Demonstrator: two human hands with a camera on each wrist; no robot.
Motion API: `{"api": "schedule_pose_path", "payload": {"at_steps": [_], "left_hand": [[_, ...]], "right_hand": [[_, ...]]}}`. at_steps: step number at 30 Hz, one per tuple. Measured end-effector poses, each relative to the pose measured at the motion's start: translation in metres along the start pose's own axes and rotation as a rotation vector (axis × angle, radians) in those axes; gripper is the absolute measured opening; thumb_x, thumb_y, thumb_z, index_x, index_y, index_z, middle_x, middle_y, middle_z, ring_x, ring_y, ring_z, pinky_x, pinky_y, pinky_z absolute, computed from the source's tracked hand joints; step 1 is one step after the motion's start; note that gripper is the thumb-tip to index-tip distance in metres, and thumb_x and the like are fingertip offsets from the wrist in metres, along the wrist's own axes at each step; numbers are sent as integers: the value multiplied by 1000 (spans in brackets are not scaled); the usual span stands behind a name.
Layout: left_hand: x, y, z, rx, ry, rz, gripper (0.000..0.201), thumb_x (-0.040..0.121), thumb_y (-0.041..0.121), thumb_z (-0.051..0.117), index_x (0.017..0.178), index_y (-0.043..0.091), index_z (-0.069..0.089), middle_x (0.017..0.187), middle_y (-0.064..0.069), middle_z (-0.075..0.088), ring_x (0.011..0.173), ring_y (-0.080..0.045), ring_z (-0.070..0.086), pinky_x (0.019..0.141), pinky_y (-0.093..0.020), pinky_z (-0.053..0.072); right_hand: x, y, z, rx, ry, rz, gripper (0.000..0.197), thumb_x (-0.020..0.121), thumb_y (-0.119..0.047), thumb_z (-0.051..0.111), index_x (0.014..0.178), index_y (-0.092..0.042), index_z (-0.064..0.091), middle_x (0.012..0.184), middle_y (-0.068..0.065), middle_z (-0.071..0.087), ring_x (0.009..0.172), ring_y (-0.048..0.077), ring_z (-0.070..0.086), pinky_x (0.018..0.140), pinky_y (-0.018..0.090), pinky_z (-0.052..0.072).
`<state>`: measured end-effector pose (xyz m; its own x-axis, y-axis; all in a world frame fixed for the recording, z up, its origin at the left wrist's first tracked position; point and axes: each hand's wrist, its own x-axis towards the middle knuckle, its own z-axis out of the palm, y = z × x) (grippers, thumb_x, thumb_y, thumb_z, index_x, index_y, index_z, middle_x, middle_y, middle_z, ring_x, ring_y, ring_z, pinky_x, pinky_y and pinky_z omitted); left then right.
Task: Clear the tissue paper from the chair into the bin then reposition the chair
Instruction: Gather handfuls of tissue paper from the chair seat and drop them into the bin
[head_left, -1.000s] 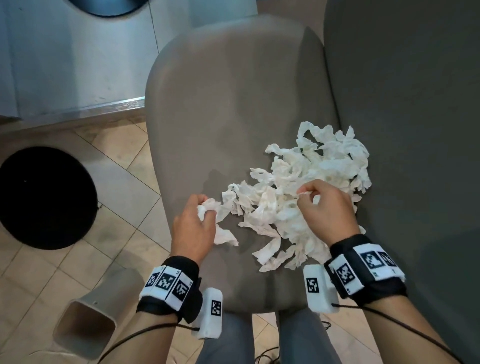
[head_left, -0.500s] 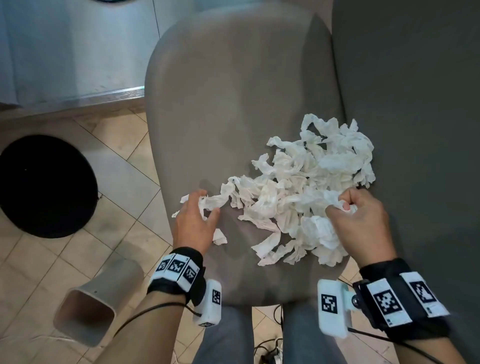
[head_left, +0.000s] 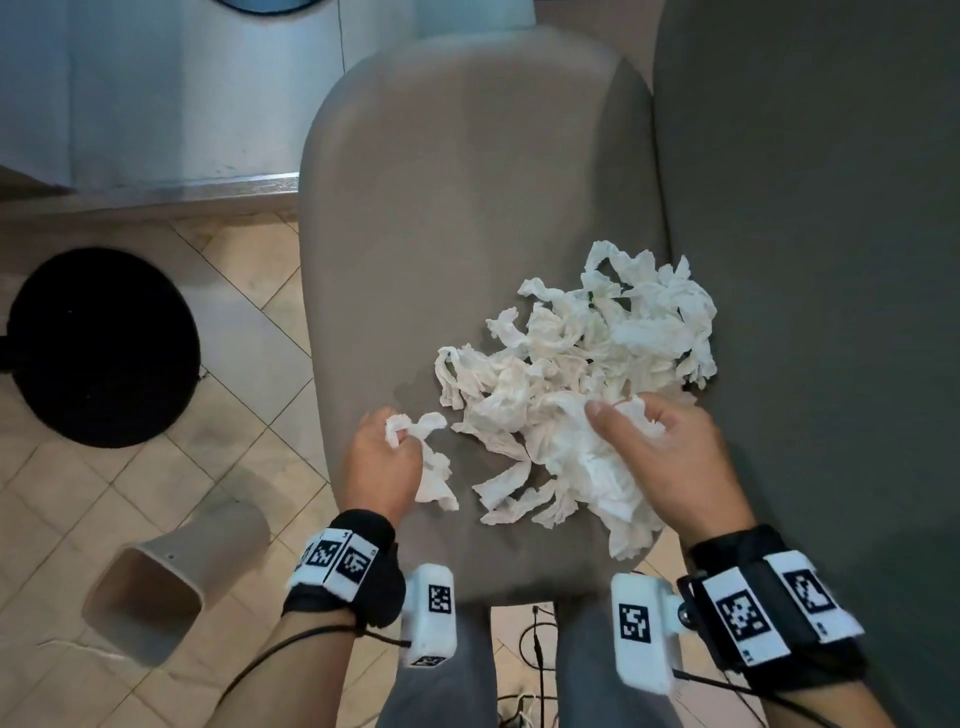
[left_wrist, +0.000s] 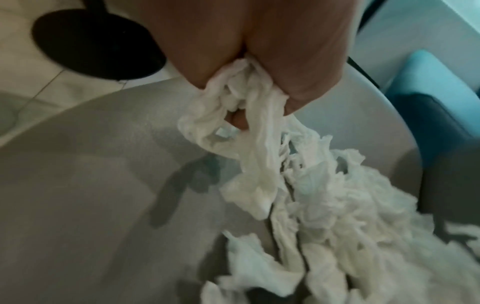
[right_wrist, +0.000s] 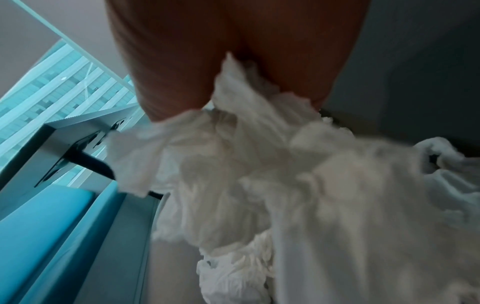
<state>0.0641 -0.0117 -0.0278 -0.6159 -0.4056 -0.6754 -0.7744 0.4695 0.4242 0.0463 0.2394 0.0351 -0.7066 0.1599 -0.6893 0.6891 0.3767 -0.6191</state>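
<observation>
Spreading across the right half of the grey chair (head_left: 457, 171) seat is a loose heap of white tissue paper (head_left: 587, 364), torn into crumpled strips, its far side lying against the darker grey chair back (head_left: 805, 260) that rises along the right. Floor of beige tiles (head_left: 249, 332) shows to the left of the seat, with a round black disc (head_left: 104, 348) lying flat on it well apart from the seat's left edge. Nearer the camera a beige bin (head_left: 171, 582) lies tipped on its side on the tiles, its square mouth facing down-left, just beside the seat's near left corner. A pale metal panel (head_left: 171, 88) stands behind the tiles, meeting them at a low ledge. The left hand (head_left: 379, 467) sits at the seat's left edge, its fingers curled round a twisted strand of tissue that trails back into the heap, as the left wrist view shows. The right hand (head_left: 670, 457) is over the near side of the heap, thumb and fingers bunched round a thick wad. The seat's far half is bare fabric. Dark cables (head_left: 535, 654) lie on the floor below the seat's near edge, between the person's legs.
</observation>
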Motion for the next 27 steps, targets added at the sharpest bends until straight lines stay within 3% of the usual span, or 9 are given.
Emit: {"api": "schedule_pose_path", "payload": {"at_steps": [2,5,8,11,14,17,20,23,27], "left_hand": [[-14,4,3,-168,-8,-75,32,81,2,46,73,30,58,71,0,63,66,-31,61,65,-38,53],[-36,15,8,-463,-17,-190,42,82,-12,39,75,22,64,65,0,68,62,-26,62,62,-35,54],[-58,24,11,-618,2,-251,41,73,-12,38,58,18,61,57,0,60,64,-26,57,64,-38,49],[-77,29,10,-739,66,-312,37,67,-8,37,54,19,60,56,2,53,66,-25,46,64,-40,39],[-96,31,4,-908,49,-342,7,65,6,47,66,11,52,62,-2,45,69,-25,37,66,-42,34],[-111,20,-5,-1066,-55,-330,9,76,19,63,72,17,56,67,2,50,67,-21,46,69,-43,43],[-125,2,-18,-1100,-87,-264,13,82,4,70,83,14,62,73,-4,60,68,-19,59,66,-35,51],[-133,-32,-32,-1165,-68,-290,30,82,-13,55,76,16,61,67,-4,62,64,-21,62,61,-32,51],[-145,-91,-56,-1331,-47,-375,27,88,-8,48,76,14,56,72,-10,57,62,-21,58,58,-30,49]], "right_hand": [[-1,5,0,-33,-19,37,73,69,-75,66,93,-7,71,100,11,73,95,24,68,95,46,52],[-5,13,1,-90,-70,66,85,62,-82,65,100,-7,72,113,3,72,108,18,66,101,44,49],[-17,11,5,-169,-216,94,66,75,-60,73,117,-10,67,128,4,64,121,26,59,99,41,49],[-33,14,13,-293,-449,52,10,86,-29,71,95,-25,67,111,-7,66,105,17,64,69,16,44],[-46,23,27,-415,-637,-30,21,88,-25,69,105,-37,66,112,-18,63,93,-3,59,72,12,44],[-57,25,42,-493,-727,-124,23,92,-21,63,106,-38,70,107,-24,66,94,-12,58,79,8,42],[-67,23,57,-510,-737,-120,13,94,-35,62,97,-30,73,88,-9,73,69,-6,61,66,14,46],[-74,15,73,-563,-714,-19,40,85,-48,69,67,-12,64,50,-5,53,34,1,35,40,16,30],[-87,1,105,-582,-724,-38,29,76,-36,82,64,-17,63,54,-5,65,43,2,52,48,18,41]]}}
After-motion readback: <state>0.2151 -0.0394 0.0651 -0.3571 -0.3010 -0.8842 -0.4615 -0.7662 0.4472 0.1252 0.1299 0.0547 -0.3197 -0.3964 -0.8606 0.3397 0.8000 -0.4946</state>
